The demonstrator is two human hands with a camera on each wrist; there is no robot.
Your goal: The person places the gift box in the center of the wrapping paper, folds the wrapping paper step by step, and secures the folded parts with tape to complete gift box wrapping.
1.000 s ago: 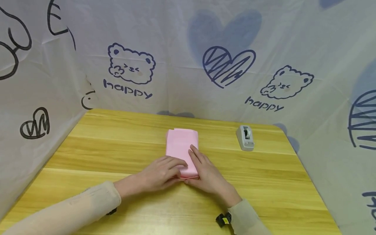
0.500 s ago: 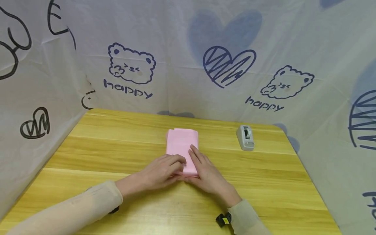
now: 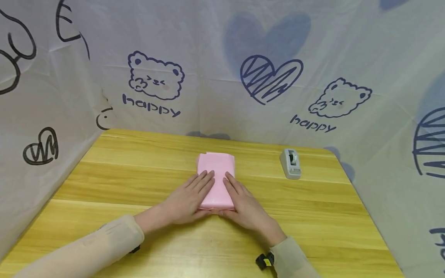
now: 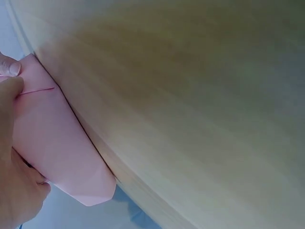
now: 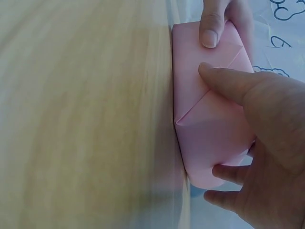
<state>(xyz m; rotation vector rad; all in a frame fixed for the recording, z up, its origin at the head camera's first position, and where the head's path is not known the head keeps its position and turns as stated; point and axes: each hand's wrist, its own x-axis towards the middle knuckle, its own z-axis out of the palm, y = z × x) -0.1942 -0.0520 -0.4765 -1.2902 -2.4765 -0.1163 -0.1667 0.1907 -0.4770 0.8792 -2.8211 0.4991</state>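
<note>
The pink parcel (image 3: 222, 193) lies flat on the wooden table (image 3: 132, 185), left of the tape dispenser (image 3: 291, 165); it looks light and boxy, its paper likely to crease, so its long sides seem the safest hold; the left hand (image 3: 185, 200) and right hand (image 3: 248, 206) rest on it unclenched, fingers extended over its top, thumbs against its folded near end; its far end reaches beyond the fingertips.

Left hand (image 3: 184, 202) in from eight o'clock, fingers (image 3: 201, 184) straight towards one; right hand (image 3: 246, 206) from five, reaching towards eleven, thumbs (image 5: 231, 82) nosing in close together!
</note>
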